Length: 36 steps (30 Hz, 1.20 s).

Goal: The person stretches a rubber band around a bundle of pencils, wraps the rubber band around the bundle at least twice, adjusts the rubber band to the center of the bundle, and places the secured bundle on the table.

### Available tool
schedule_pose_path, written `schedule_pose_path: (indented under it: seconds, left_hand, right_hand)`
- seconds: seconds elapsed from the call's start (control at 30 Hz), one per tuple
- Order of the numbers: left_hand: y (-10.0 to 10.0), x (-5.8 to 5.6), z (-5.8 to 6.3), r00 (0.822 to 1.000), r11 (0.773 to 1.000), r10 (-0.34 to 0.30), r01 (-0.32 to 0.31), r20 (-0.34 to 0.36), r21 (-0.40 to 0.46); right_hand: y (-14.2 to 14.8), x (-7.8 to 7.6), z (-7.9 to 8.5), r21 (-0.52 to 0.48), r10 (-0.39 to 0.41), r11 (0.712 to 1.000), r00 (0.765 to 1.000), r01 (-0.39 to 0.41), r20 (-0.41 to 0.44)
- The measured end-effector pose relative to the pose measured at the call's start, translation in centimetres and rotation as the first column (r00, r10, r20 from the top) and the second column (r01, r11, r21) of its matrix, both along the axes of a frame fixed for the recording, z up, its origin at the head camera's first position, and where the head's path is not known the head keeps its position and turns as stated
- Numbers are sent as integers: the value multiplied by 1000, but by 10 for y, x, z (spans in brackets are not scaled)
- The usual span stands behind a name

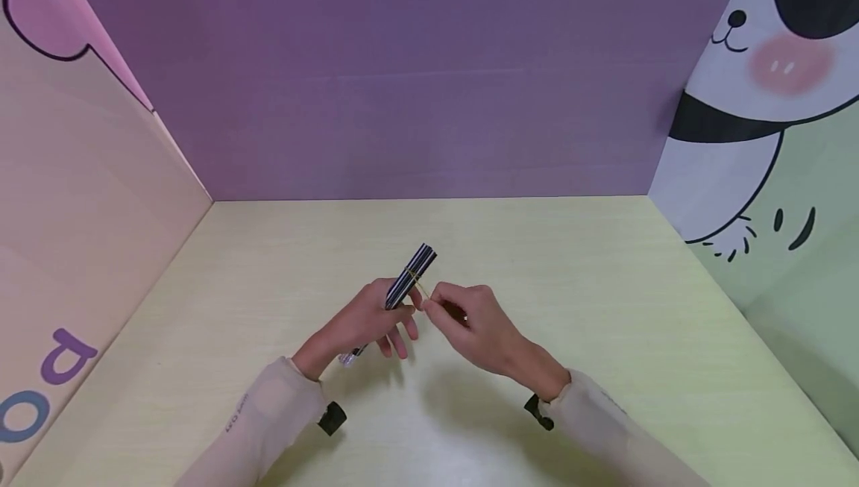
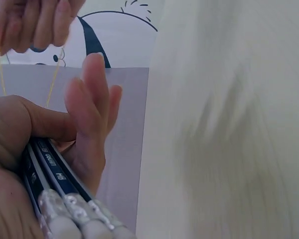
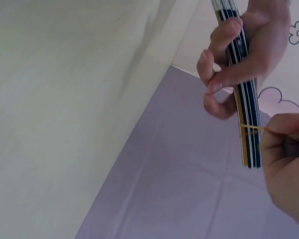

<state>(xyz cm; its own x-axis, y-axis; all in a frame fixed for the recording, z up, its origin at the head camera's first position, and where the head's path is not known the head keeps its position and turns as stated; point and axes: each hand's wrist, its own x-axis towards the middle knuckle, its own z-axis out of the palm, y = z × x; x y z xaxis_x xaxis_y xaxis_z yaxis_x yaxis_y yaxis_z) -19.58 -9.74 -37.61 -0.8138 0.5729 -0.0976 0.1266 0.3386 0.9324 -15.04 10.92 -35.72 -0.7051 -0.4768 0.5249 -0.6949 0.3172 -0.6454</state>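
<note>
My left hand (image 1: 377,315) grips a bundle of dark striped pencils (image 1: 411,277), held tilted above the table. The pencils' eraser ends (image 2: 79,219), white with silvery ferrules, show large in the left wrist view. A thin yellow rubber band (image 3: 251,127) crosses the bundle near the end away from the erasers. My right hand (image 1: 479,327) pinches part of this band and draws it taut, a little apart from the pencils. Two stretched strands run from the right hand in the left wrist view. Curled fingers hide the exact pinch.
Beneath both hands lies a pale wooden table (image 1: 268,263). A purple panel (image 1: 429,99) stands at its far edge. Printed side panels rise at left (image 1: 87,211) and right (image 1: 778,174), the right one bearing a panda drawing.
</note>
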Motion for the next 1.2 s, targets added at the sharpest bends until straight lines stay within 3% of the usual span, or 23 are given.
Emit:
schedule_pose_path:
  seconds: [0.13,0.27,0.4,0.53,0.67,0.8,0.93,1.07,1.13,1.2]
  left_hand:
    - [-1,-2,1,998,998,17,-20,55,51]
    - [-2,-6,0,996,995,41,-48,82,87]
    - [-1,-7,0,996,990,54,-63,76,123]
    - [4,-4,1,997,983,76,-80,30,164]
    - [13,3,2,988,971,141,-127,-55,200]
    - [21,9,3,966,962,208,-173,-156,211]
    - [25,12,3,947,966,224,-183,-231,183]
    - [25,14,2,942,976,200,-167,-270,142]
    - [24,15,0,940,982,179,-151,-291,117]
    - [23,16,-2,937,988,153,-133,-313,84]
  right_hand:
    - [7,-3,3,56,-104,993,995,103,12]
    - [11,-2,4,74,-79,994,997,80,-20]
    - [14,0,2,67,-76,995,996,80,-56]
    - [17,-2,1,21,-192,981,981,192,-15]
    - [21,-9,4,-16,-307,950,943,311,132]
    - [25,-18,7,-9,-332,936,887,353,320]
    - [31,-27,8,51,-303,948,837,316,456]
    - [36,-33,7,138,-277,961,794,241,541]
    - [39,-34,6,175,-265,964,784,200,562]
    - [42,-36,4,211,-253,964,789,159,560]
